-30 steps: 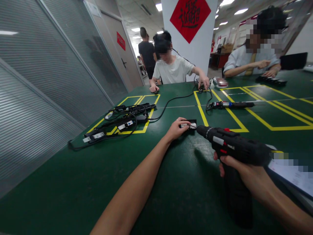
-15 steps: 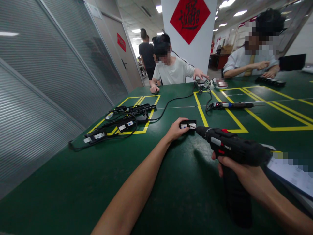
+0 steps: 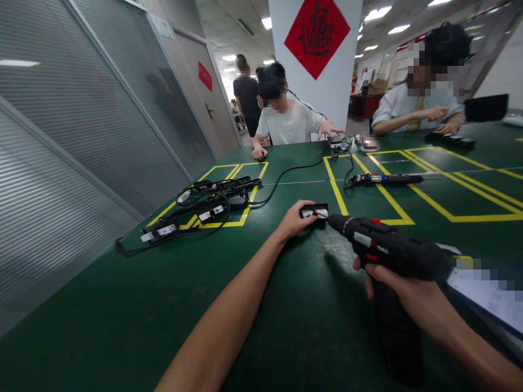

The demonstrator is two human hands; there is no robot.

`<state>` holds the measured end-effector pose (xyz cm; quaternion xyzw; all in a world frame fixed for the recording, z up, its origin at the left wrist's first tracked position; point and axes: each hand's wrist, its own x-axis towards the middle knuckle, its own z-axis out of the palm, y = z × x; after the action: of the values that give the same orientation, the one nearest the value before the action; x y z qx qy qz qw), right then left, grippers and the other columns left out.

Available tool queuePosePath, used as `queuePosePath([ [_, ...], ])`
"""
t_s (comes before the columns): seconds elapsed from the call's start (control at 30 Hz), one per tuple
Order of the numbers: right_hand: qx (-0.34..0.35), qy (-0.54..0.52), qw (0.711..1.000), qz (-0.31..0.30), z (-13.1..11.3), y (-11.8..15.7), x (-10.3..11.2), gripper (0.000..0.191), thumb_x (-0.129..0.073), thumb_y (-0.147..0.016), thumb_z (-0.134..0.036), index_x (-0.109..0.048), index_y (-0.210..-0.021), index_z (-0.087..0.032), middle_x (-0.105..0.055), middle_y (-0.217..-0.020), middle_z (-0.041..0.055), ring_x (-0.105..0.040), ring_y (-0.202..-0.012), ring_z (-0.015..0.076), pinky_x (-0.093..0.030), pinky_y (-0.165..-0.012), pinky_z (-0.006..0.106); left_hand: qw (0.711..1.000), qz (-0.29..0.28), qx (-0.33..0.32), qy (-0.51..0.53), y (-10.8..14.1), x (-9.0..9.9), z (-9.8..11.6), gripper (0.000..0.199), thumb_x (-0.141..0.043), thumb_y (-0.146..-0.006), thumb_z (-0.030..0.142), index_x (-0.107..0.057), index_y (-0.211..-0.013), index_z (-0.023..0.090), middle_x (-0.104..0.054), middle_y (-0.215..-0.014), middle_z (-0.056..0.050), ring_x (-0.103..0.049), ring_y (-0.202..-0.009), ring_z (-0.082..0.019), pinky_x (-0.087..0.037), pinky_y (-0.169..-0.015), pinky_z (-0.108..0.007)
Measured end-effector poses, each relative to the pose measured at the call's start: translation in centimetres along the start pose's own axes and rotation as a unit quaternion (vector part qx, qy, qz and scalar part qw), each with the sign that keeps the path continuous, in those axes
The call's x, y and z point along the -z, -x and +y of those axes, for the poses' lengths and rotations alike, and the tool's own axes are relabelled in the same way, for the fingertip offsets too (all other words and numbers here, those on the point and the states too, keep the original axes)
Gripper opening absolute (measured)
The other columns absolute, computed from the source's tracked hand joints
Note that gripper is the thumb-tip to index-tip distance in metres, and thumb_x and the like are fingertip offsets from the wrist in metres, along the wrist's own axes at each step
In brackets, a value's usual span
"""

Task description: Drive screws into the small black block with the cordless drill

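Note:
My left hand (image 3: pixel 295 219) grips a small black block with a white face (image 3: pixel 321 211) that rests on the green table (image 3: pixel 196 305), thumb and fingers on its left end. My right hand (image 3: pixel 402 286) is wrapped round the handle of a black cordless drill (image 3: pixel 388 247) with red details. The drill points left, and its chuck is close to the block's right end. A thin bit seems to reach over the block's white face; whether it touches is too small to tell.
Black strips with cables (image 3: pixel 212 204) lie at the left inside yellow tape. A pen-like tool (image 3: pixel 384 178) with a cord lies beyond the drill. Papers (image 3: pixel 486 288) are at the right edge. Two people sit across the table; another person (image 3: pixel 247 95) stands behind.
The whole view has shifted slightly. Both hands keep their holds, and the drill and block have barely moved relative to each other.

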<state>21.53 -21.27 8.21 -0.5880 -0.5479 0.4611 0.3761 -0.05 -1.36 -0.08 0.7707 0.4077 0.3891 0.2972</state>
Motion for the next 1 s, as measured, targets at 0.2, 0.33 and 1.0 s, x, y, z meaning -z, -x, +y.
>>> queuePosePath([
  [0.2, -0.020, -0.023, 0.999, -0.014, -0.03, -0.01, 0.14, 0.022, -0.051, -0.086, -0.039, -0.066, -0.088, -0.024, -0.067, -0.063, 0.0006, -0.062, -0.063, 0.0205, -0.044, -0.064, 0.033, 1.000, -0.006, 0.013, 0.008, 0.08, 0.04, 0.27, 0.046, -0.066, -0.074, 0.030, -0.056, -0.117, 0.018, -0.061, -0.109, -0.007, -0.059, -0.084, -0.014, -0.048, -0.074, -0.026],
  [0.33, -0.033, -0.089, 0.995, -0.010, -0.22, 0.06, -0.04, 0.021, -0.058, -0.082, -0.040, -0.066, -0.092, -0.023, -0.069, -0.070, 0.0015, -0.063, -0.062, 0.0201, -0.049, -0.063, 0.034, 1.000, -0.006, 0.014, 0.008, 0.10, 0.04, 0.27, 0.046, -0.066, -0.074, 0.030, -0.056, -0.117, 0.017, -0.061, -0.110, -0.007, -0.060, -0.085, -0.015, -0.049, -0.075, -0.026],
  [1.0, -0.037, -0.039, 0.999, -0.007, -0.40, 0.26, -0.07, 0.025, -0.053, -0.084, -0.040, -0.068, -0.091, -0.021, -0.066, -0.060, 0.0008, -0.059, -0.059, 0.0191, -0.041, -0.057, 0.030, 1.000, 0.003, -0.002, -0.015, 0.01, -0.04, -0.08, 0.044, -0.066, -0.074, 0.029, -0.057, -0.116, 0.018, -0.061, -0.109, -0.006, -0.060, -0.089, -0.016, -0.048, -0.080, -0.029],
])
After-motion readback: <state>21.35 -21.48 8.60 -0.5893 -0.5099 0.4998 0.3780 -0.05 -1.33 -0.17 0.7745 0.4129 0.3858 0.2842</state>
